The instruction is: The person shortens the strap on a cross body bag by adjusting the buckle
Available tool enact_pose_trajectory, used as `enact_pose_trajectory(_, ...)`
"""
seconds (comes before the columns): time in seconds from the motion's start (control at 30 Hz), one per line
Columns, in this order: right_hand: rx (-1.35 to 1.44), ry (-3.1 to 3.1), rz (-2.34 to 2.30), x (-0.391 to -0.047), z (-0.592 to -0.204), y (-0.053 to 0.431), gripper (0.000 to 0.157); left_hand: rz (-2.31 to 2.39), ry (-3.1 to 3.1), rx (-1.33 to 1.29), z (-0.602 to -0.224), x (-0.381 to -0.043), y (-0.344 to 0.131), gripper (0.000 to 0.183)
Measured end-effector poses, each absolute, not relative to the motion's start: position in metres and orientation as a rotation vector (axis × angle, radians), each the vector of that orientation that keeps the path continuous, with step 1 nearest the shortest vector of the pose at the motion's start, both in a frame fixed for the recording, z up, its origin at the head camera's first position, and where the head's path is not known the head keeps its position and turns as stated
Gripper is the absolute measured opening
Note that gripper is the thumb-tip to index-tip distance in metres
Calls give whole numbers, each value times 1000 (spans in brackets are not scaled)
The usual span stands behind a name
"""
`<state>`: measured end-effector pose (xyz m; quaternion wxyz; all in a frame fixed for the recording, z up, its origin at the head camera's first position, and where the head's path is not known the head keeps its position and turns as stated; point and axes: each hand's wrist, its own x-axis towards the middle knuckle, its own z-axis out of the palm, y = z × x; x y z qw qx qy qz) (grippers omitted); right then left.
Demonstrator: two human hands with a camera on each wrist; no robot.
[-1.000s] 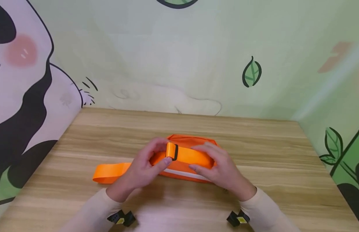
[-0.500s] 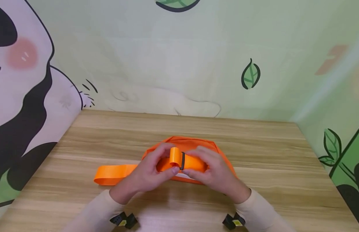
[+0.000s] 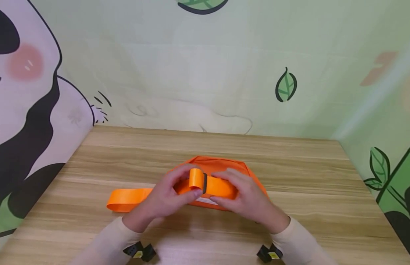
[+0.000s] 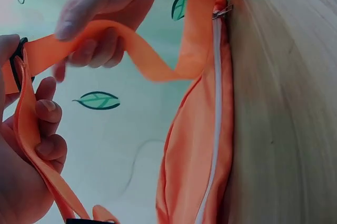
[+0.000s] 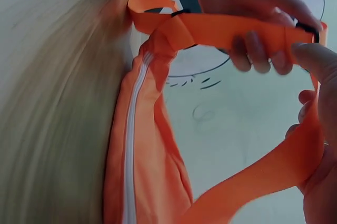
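An orange waist bag with a white zipper lies on the table. Its orange webbing strap is raised over the bag's front, threaded through a black slider buckle. My left hand grips the strap just left of the slider, thumb at the buckle's lower edge, where the webbing folds into a small loop. On the slider's other side, my right hand holds the strap between thumb and fingers. In the right wrist view the strap's right stretch curves from my right hand down toward the bag.
Another loop of orange strap lies on the wooden table left of my left forearm. Behind the table stands a pale green wall with leaf drawings; a panda picture covers the left side.
My right hand first moved in toward the slider, and both hands then shifted slightly apart. The small strap loop at the slider has grown wider. More of the bag's left top shows than at first.
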<state>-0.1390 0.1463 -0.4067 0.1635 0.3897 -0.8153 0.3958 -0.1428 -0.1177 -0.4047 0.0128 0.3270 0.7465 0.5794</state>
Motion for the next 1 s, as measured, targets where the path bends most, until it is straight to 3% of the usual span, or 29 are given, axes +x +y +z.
enact_pose_trajectory(0.17, 1117, -2241, 1238, -141, -412, 158, 56, 1838, 2392, 932, -403, -141, -129, 45)
enact_pose_trajectory(0.37, 1160, -2181, 1315, -142, -415, 161, 56, 1892, 2367, 1039, -404, -143, -132, 43)
enact_pose_trajectory(0.7, 1145, -2218, 1315, -142, -411, 156, 48, 1857, 2329, 989, -408, -146, -130, 44)
enact_pose_trajectory(1.0, 1136, -2206, 1299, -143, -409, 148, 40, 1815, 2322, 872, -408, -148, -127, 55)
